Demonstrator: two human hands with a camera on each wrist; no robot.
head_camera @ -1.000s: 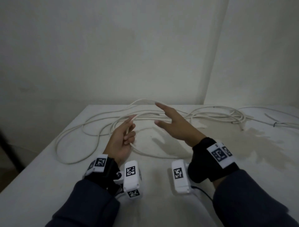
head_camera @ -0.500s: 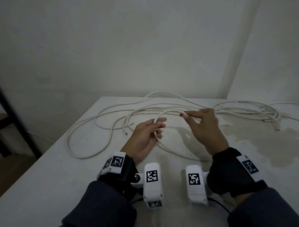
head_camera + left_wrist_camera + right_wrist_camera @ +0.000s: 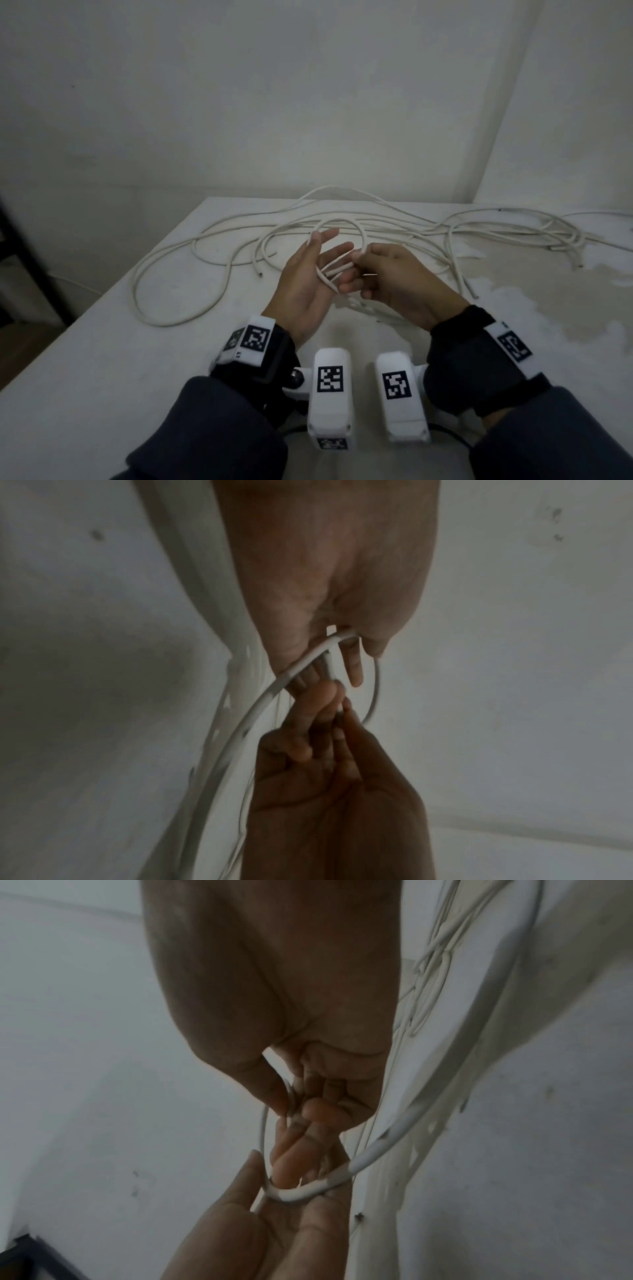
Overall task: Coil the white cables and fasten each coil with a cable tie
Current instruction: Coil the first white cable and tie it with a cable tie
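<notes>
A long white cable (image 3: 205, 246) sprawls in loose curves over the white table (image 3: 102, 359). My left hand (image 3: 318, 267) is raised palm-up above the table, fingers straight. A small loop of the cable (image 3: 346, 222) arcs over its fingertips and a strand crosses its palm. In the left wrist view the cable (image 3: 274, 693) runs through the crook between thumb and fingers. My right hand (image 3: 359, 257) pinches the cable against the left fingers between thumb and forefinger. In the right wrist view the cable (image 3: 377, 1145) bends across the left palm (image 3: 274, 1231). I see no cable tie.
More white cable (image 3: 513, 233) lies bundled at the table's far right, beside a stained patch (image 3: 548, 308). White walls close in behind the table and on the right. A dark frame (image 3: 20, 257) stands off the table's left edge.
My right hand reached out, took hold of the cable and brought it back to the left hand, forming a small loop. The left fingers have straightened.
</notes>
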